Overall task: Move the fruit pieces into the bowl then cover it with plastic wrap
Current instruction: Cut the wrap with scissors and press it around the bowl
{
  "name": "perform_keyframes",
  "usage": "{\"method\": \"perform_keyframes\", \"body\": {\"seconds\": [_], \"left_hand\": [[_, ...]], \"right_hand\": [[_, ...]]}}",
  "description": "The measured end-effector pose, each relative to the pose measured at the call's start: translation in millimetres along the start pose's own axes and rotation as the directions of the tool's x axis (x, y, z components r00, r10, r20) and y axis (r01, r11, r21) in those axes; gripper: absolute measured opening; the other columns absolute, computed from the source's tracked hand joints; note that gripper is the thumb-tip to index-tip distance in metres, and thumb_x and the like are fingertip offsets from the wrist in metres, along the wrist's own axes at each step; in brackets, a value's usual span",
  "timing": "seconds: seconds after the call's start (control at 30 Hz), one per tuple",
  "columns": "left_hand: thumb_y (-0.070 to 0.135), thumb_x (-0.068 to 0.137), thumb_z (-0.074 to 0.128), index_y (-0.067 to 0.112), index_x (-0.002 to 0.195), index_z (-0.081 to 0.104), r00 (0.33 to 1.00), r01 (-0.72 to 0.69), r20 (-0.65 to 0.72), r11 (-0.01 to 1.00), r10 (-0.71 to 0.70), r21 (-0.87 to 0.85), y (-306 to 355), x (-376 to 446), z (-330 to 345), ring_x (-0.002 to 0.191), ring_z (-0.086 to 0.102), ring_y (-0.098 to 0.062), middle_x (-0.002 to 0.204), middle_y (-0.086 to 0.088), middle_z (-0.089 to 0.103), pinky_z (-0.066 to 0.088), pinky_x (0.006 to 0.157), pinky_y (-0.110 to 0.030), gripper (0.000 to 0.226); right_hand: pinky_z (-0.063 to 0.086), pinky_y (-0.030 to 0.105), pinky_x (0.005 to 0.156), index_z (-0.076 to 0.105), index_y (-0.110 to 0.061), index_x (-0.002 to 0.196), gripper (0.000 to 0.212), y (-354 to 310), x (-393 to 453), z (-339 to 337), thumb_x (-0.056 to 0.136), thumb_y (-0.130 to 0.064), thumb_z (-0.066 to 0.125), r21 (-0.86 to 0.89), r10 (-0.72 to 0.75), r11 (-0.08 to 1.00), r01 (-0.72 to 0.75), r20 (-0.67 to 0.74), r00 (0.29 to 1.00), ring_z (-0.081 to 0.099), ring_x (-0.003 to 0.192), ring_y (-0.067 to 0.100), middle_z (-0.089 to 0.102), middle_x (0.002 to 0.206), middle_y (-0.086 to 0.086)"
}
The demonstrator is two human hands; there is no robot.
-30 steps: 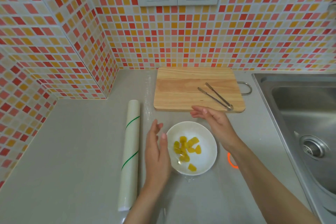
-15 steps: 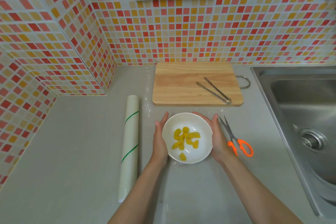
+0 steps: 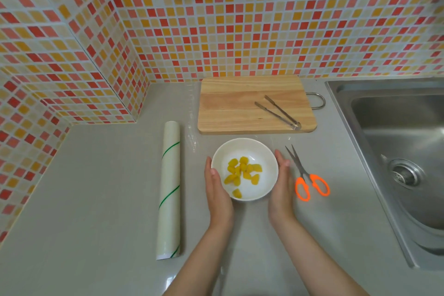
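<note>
A white bowl [image 3: 267,156] stands on the grey counter in front of the cutting board, with several yellow fruit pieces [image 3: 242,170] inside. My left hand [image 3: 217,196] lies flat against the bowl's left side and my right hand [image 3: 281,187] against its right side, so together they cup it. Thin clear plastic film [image 3: 192,142] glints on the counter around the bowl; whether it lies over the rim I cannot tell. The plastic wrap roll [image 3: 169,187], white with green stripes, lies lengthwise to the left of my left hand.
A wooden cutting board [image 3: 235,108] with metal tongs [image 3: 278,113] on it sits behind the bowl. Orange-handled scissors [image 3: 305,175] lie just right of my right hand. A steel sink [image 3: 396,139] fills the right side. Tiled walls close the back and left.
My hands closed in from in front of and behind the bowl to its two sides. My right arm no longer hides the scissors. The bowl stayed put.
</note>
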State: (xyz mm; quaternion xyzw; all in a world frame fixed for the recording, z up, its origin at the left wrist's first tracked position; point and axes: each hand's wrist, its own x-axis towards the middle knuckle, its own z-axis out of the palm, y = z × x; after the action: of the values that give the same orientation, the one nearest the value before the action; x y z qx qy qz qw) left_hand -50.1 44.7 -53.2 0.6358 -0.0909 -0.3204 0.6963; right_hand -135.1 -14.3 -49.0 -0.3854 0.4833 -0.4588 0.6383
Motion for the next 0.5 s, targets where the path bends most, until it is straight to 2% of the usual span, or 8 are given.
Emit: {"method": "perform_keyframes", "body": {"seconds": [0.1, 0.2, 0.27, 0.33, 0.4, 0.5], "left_hand": [[0.031, 0.101, 0.027, 0.024, 0.133, 0.048, 0.996, -0.012, -0.086, 0.999, 0.007, -0.053, -0.1, -2.5, 10.6, 0.126, 0.050, -0.019, 0.137, -0.003, 0.053, 0.040, 0.106, -0.038, 0.039], [0.031, 0.101, 0.026, 0.021, 0.129, 0.054, 0.987, 0.007, -0.159, 0.987, -0.033, -0.160, 2.9, -1.3, 16.6, 0.122, 0.054, -0.022, 0.132, -0.007, 0.058, 0.043, 0.105, -0.041, 0.041], [0.034, 0.100, 0.025, 0.021, 0.127, 0.056, 0.984, 0.033, -0.166, 0.979, -0.067, -0.201, 5.1, 0.9, 18.6, 0.120, 0.056, -0.023, 0.131, -0.008, 0.059, 0.042, 0.105, -0.043, 0.043], [0.036, 0.100, 0.025, 0.023, 0.126, 0.056, 0.982, 0.036, -0.175, 0.984, -0.067, -0.172, 7.7, 4.8, 17.7, 0.120, 0.055, -0.021, 0.132, -0.006, 0.059, 0.043, 0.105, -0.040, 0.043], [0.035, 0.100, 0.026, 0.023, 0.132, 0.050, 0.974, -0.024, -0.228, 0.997, 0.005, -0.080, 10.6, 11.5, 13.4, 0.126, 0.049, -0.013, 0.140, 0.000, 0.051, 0.037, 0.108, -0.033, 0.042], [0.033, 0.101, 0.026, 0.024, 0.137, 0.043, 0.934, -0.151, -0.318, 0.987, 0.163, 0.063, 13.3, 16.4, 2.7, 0.130, 0.038, -0.001, 0.143, 0.009, 0.043, 0.027, 0.109, -0.022, 0.042]], "right_hand": [[0.044, 0.031, 0.099, 0.052, -0.030, 0.125, 0.038, 5.7, -6.3, 11.5, 0.098, -0.041, 0.028, 0.012, -0.031, 0.999, 0.031, -0.038, 0.999, 0.055, 0.117, 0.009, 0.059, 0.127, -0.006], [0.048, 0.020, 0.083, 0.059, -0.042, 0.105, 0.029, 7.5, -9.4, 19.3, 0.098, -0.041, 0.030, 0.008, -0.052, 0.999, 0.053, -0.104, 0.993, 0.061, 0.098, -0.005, 0.063, 0.108, -0.020], [0.049, 0.011, 0.074, 0.059, -0.043, 0.101, 0.029, 8.2, -10.4, 22.1, 0.098, -0.041, 0.030, 0.015, -0.054, 0.998, 0.057, -0.125, 0.991, 0.061, 0.091, -0.011, 0.063, 0.103, -0.022], [0.047, 0.004, 0.069, 0.058, -0.042, 0.102, 0.029, 8.2, -11.3, 22.0, 0.098, -0.040, 0.029, -0.005, -0.077, 0.997, 0.077, -0.122, 0.989, 0.061, 0.090, -0.014, 0.064, 0.100, -0.025], [0.047, 0.005, 0.072, 0.059, -0.037, 0.105, 0.030, 7.1, -10.8, 19.5, 0.099, -0.037, 0.029, -0.034, -0.103, 0.994, 0.099, -0.118, 0.988, 0.061, 0.093, -0.009, 0.066, 0.099, -0.025], [0.045, 0.023, 0.093, 0.058, -0.025, 0.115, 0.035, 2.9, -0.5, 11.1, 0.099, -0.034, 0.028, -0.089, -0.146, 0.987, 0.136, -0.118, 0.982, 0.057, 0.108, 0.005, 0.064, 0.114, -0.009]]}}
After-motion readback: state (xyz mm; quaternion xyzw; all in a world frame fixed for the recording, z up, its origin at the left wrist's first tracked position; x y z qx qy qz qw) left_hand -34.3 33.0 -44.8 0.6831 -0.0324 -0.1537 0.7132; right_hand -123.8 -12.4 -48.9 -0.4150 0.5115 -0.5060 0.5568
